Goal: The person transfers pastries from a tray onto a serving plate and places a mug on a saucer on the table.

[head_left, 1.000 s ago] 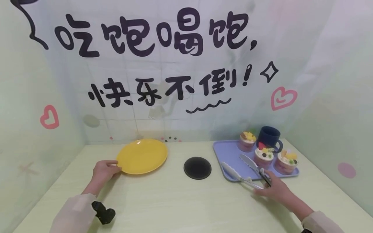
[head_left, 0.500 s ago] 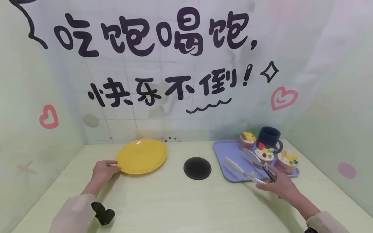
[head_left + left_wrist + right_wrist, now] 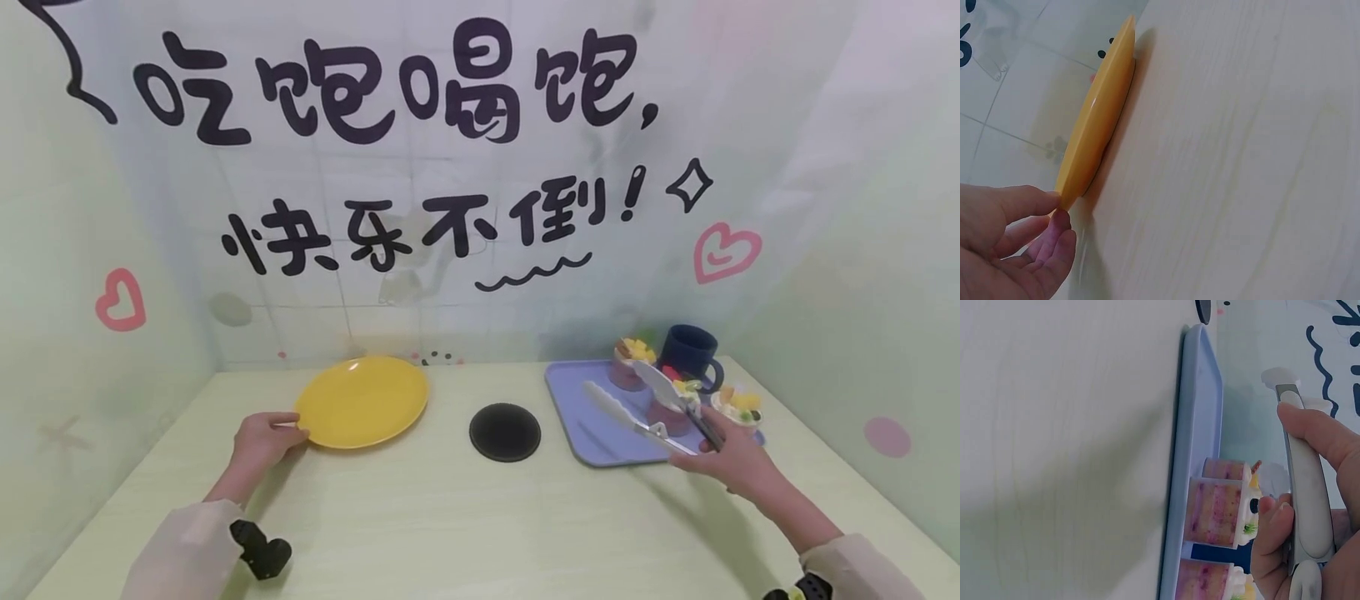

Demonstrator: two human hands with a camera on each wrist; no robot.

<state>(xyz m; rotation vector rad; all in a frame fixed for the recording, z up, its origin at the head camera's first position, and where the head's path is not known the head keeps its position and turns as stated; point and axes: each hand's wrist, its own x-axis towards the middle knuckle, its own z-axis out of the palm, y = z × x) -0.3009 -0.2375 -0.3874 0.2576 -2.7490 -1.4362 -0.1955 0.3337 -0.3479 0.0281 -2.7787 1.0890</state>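
Observation:
My left hand pinches the near-left rim of a yellow plate between thumb and fingers. The left wrist view shows the plate edge-on, its foot close to the table. In my right hand is a pair of serving tongs, held by the handles with the two arms spread. Their tips are raised over a blue-purple tray, and one arm overlaps the middle dessert cup. Cream and fruit top this cup, the back dessert cup and the right dessert cup, which my hand partly hides.
A dark blue mug stands at the back of the tray. Between plate and tray lies a round black coaster. The pale table meets a printed backdrop at its rear, with side walls left and right.
My right hand has lifted the tongs and shifted them right, from low at the tray's front edge to above the dessert cups. The left hand keeps its hold on the plate.

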